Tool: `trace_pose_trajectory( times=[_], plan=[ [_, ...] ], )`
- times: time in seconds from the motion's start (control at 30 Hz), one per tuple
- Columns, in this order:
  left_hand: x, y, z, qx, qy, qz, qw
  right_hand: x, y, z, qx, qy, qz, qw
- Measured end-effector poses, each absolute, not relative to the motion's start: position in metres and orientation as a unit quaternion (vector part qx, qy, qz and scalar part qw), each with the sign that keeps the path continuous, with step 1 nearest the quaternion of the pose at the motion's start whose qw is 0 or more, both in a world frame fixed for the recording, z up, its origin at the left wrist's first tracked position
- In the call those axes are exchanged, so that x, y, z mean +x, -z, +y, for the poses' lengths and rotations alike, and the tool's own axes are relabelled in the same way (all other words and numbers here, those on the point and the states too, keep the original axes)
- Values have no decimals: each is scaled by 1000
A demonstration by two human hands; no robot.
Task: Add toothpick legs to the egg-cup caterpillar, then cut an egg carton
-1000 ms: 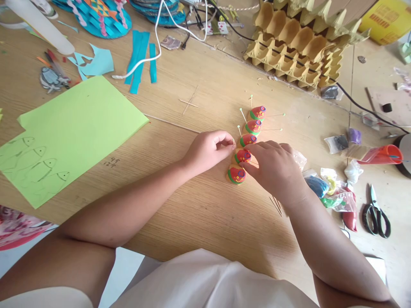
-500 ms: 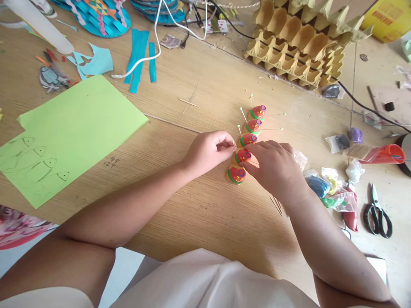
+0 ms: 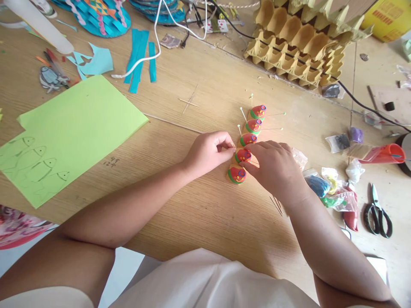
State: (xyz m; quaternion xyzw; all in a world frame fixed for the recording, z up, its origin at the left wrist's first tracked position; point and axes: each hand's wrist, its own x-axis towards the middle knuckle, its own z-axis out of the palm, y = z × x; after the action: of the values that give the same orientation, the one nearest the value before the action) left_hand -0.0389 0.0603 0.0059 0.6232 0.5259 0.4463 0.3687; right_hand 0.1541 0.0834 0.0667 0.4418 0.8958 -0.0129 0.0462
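Note:
A row of small red cone-shaped figures with green bands, blue rings and yellow marks runs down the table; the far one (image 3: 257,112) and second (image 3: 253,125) carry toothpicks with pale green balls on both sides. A third figure (image 3: 248,139) has one showing on its left. My left hand (image 3: 210,153) is closed in a pinch at the left side of the fourth figure (image 3: 243,156), on what looks like a thin toothpick, mostly hidden by the fingers. My right hand (image 3: 272,167) steadies that figure between thumb and fingers. Nearest me sits the last figure (image 3: 236,174), untouched.
Loose toothpicks (image 3: 276,205) lie below my right hand. To the right are bagged clay (image 3: 317,185), scissors (image 3: 378,216) and a red tube (image 3: 390,154). Egg trays (image 3: 285,55) stand at the back. Green paper with fish drawings (image 3: 86,124) lies left.
My left fingertips have shifted very slightly, and the pale tip that showed above them is now harder to see. My right hand and the figures stay where they were.

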Motion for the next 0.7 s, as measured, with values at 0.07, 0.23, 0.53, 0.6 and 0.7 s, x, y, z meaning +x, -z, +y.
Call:
trace_pose_trajectory(
  times=[0.07, 0.23, 0.53, 0.6, 0.7],
  plan=[
    [-39, -6, 60, 627, -445, 525, 366, 154, -67, 83, 442, 17, 896, 45],
    [-39, -7, 60, 627, -448, 524, 361, 155, -67, 83, 446, 23, 894, 48],
    [-38, -9, 59, 624, -435, 537, 364, 145, -79, 83, 441, -23, 890, 114],
    [-38, -9, 59, 624, -432, 541, 362, 139, -83, 83, 441, -40, 886, 141],
    [-38, -9, 59, 622, -432, 541, 365, 133, -87, 86, 440, -46, 882, 165]
  ],
)
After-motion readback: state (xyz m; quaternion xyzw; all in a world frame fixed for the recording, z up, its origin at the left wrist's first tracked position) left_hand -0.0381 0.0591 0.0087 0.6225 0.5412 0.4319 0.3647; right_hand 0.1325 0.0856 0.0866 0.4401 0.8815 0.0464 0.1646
